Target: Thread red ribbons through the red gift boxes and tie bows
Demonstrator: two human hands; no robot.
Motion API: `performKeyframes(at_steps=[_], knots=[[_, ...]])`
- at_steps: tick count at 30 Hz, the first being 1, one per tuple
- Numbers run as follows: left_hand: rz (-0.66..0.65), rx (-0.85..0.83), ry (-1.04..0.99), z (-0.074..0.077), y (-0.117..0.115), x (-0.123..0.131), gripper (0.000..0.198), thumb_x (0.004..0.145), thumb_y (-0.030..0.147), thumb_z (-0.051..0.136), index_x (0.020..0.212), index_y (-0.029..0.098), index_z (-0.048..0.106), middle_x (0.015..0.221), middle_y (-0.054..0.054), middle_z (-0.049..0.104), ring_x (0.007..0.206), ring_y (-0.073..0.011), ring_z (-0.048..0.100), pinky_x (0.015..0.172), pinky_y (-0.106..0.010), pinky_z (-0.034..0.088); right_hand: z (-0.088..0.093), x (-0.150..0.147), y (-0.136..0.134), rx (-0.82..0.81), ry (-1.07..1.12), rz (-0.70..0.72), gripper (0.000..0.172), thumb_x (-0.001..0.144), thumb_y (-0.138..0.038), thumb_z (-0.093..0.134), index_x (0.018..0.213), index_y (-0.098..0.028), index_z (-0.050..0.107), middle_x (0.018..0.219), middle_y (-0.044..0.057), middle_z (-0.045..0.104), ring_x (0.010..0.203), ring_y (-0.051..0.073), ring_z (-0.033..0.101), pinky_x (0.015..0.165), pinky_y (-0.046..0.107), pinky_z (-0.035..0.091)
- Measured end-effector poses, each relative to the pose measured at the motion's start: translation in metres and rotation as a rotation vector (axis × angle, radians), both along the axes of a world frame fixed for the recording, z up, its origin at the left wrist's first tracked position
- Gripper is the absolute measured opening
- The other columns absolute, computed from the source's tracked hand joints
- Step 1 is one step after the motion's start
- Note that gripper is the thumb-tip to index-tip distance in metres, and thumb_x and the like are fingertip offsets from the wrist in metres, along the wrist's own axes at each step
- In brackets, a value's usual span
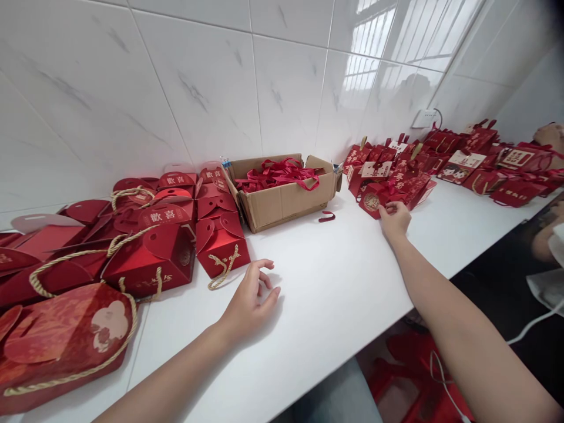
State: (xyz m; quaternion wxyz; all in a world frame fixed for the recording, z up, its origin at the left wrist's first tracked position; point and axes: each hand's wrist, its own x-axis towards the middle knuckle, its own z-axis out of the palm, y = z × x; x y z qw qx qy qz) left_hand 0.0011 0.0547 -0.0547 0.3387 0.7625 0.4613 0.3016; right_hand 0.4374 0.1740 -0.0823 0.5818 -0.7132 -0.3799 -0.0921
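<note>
My right hand (396,221) pinches the near edge of a small red gift box (369,200) with a round gold emblem, at the front of the right-hand cluster. The fingertips hide that edge in part. Over the white table (326,317), my left hand (252,301) is loosely curled with fingers apart and nothing in it. Close to it sits a red box with a gold cord (222,247). Between the hands and the wall is an open cardboard box (288,202) full of red ribbons (279,175). A short loose ribbon piece (326,217) lies beside it.
Several red boxes with gold rope handles (150,258) crowd the left side. More small red boxes (476,164) line the far right. Another person's hand (550,135) shows at the right edge. A tiled wall (211,88) with a socket (423,118) bounds the table.
</note>
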Motion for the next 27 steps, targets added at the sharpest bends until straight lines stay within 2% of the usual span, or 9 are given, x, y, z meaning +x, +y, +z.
performKeyframes(at_steps=[8, 18, 27], knots=[[0.007, -0.019, -0.005, 0.002, -0.002, 0.0, 0.037, 0.083, 0.027, 0.051, 0.117, 0.023, 0.036, 0.086, -0.001, 0.049, 0.067, -0.0124, 0.043, 0.059, -0.024, 0.04, -0.001, 0.0, 0.0, 0.009, 0.044, 0.04, 0.016, 0.066, -0.028, 0.063, 0.072, -0.018, 0.053, 0.065, -0.001, 0.053, 0.059, 0.014, 0.05, 0.066, 0.031, 0.046], [-0.002, 0.004, 0.003, 0.001, -0.001, -0.001, 0.036, 0.083, 0.026, 0.051, 0.116, 0.024, 0.036, 0.092, -0.002, 0.05, 0.069, -0.0119, 0.046, 0.063, -0.025, 0.041, 0.005, -0.012, -0.007, 0.007, 0.082, 0.069, 0.015, 0.064, -0.028, 0.064, 0.07, -0.018, 0.054, 0.062, -0.001, 0.054, 0.058, 0.014, 0.051, 0.063, 0.03, 0.046], [-0.047, 0.023, -0.032, 0.0, 0.0, -0.002, 0.035, 0.083, 0.024, 0.051, 0.115, 0.024, 0.036, 0.107, -0.005, 0.048, 0.076, -0.0121, 0.048, 0.064, -0.025, 0.042, 0.005, -0.011, -0.032, 0.035, 0.142, -0.067, 0.017, 0.06, -0.024, 0.061, 0.068, -0.02, 0.047, 0.06, -0.004, 0.046, 0.055, 0.012, 0.043, 0.058, 0.028, 0.041]])
